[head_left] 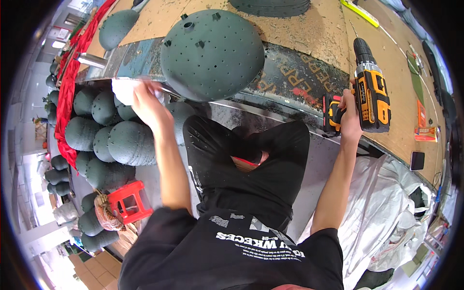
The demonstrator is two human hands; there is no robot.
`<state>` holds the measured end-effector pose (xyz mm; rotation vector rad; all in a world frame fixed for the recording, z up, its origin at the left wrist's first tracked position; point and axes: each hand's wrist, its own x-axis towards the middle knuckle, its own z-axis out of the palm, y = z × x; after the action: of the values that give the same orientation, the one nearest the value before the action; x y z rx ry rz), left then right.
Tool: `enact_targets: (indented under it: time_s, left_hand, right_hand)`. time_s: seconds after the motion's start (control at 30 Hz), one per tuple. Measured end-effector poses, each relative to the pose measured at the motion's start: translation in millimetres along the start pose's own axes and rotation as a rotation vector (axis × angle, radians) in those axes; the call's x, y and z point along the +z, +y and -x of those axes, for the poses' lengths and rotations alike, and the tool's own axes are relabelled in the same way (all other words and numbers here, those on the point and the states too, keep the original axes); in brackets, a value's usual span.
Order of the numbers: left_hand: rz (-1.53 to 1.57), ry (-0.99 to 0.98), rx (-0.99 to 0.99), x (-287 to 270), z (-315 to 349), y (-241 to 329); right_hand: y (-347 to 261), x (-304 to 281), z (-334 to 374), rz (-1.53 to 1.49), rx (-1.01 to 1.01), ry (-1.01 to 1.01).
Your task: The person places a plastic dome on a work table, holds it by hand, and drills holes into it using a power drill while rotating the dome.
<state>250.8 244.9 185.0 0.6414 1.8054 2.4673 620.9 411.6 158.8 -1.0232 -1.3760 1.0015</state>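
A dark green dome [212, 63] dotted with small drilled holes rests at the bench's near edge, with a short round collar and several small dark pieces on top. My right hand [350, 115] is wrapped round the grip of a yellow and black cordless drill [372, 94], its long thin bit pointing to the far side. Left of the dome, my left hand [149, 99] is smeared by motion. Beside its fingers shows a crumpled white thing [123, 91]; whether they hold it is unclear.
Stacked dark green domes [128, 142] stand below the bench on the left, near a red plastic stool [129, 202]. Another dome [118, 29] and a metal cylinder [92, 60] lie far left. A phone [417, 161] lies on the right; a white sack [386, 203] hangs below.
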Motion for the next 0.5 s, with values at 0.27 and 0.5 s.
enact_targets:
  time_s: [0.27, 0.5]
  left_hand:
    - [0.385, -0.379, -0.853, -10.4, 133.7, -71.5]
    - [0.598, -0.279, -0.609, 35.0, 110.8, -61.8]
  right_hand:
    - [0.0, 0.2, -2.4, 0.01, -0.003, 0.003]
    - [3.7, 3.6, -2.6, -0.021, 0.013, 0.014]
